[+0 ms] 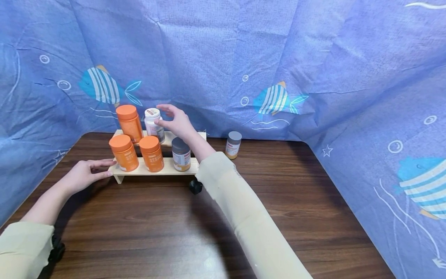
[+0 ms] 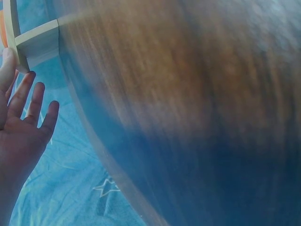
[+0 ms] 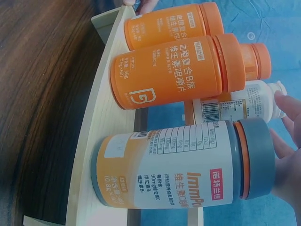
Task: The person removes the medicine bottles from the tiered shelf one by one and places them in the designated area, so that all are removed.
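Note:
A two-tier wooden rack (image 1: 167, 166) carries several bottles. On its upper tier stand an orange bottle (image 1: 130, 124) and a white bottle (image 1: 153, 126). The lower tier bears two orange bottles, the left one (image 1: 124, 155) and the middle one (image 1: 152, 155), beside a grey-capped bottle (image 1: 181, 155). My right hand (image 1: 177, 121) is at the white bottle's cap, fingers spread, with one fingertip overlapping the cap in the right wrist view; firm contact is unclear. With thumb and fingers, my left hand (image 1: 81, 176) holds the left end of the lower tier, also visible in the left wrist view.
Another grey-capped bottle (image 1: 233, 145) stands on the brown wooden table (image 1: 296, 201), right of the rack. A small black object (image 1: 196, 186) shows beside the right sleeve. Blue fish-patterned cloth (image 1: 216, 58) hangs behind and along the sides.

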`<state>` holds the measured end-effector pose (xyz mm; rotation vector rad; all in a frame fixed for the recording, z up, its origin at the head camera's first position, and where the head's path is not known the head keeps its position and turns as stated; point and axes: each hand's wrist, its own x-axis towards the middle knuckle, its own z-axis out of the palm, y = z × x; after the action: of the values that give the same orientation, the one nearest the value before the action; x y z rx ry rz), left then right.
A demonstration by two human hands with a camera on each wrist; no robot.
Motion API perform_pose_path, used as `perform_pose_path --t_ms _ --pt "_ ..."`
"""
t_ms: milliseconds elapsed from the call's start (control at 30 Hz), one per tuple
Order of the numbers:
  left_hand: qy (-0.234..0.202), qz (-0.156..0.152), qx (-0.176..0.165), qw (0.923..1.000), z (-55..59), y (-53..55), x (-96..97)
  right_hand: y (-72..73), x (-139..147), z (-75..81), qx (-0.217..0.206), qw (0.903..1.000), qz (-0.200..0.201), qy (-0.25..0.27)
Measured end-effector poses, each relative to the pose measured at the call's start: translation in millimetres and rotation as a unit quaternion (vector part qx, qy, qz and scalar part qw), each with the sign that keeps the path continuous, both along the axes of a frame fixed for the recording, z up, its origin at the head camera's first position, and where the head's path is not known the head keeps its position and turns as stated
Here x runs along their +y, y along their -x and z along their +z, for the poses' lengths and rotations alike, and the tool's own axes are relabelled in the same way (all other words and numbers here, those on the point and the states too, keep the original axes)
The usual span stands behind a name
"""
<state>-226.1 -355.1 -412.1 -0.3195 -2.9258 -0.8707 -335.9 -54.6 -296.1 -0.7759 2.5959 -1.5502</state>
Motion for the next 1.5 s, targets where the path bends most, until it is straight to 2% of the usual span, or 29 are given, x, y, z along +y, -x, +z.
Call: perform_pose_path --t_ms 400,867,1167,1500 --pt "-0.006 -0.004 -0.01 0.9999 0.9 -2.2 1.9 1.5 -10.8 -2.2 0.014 0.9996 0.018 0.014" --pt "-0.009 -0.001 -0.015 0.9998 -1.7 -0.1 -0.1 0.1 -11.7 -4.8 0.018 0.9994 -0.007 0.028" --pt "-0.013 -0.011 0.025 0.9995 -3.4 0.3 -2.0 -2.4 -9.1 -2.4 0.012 0.9986 -0.011 0.051" --pt "-0.02 -0.005 0.017 0.9996 -2.1 -0.4 -1.8 -5.1 7.8 9.0 0.008 0.9983 -0.009 0.057"
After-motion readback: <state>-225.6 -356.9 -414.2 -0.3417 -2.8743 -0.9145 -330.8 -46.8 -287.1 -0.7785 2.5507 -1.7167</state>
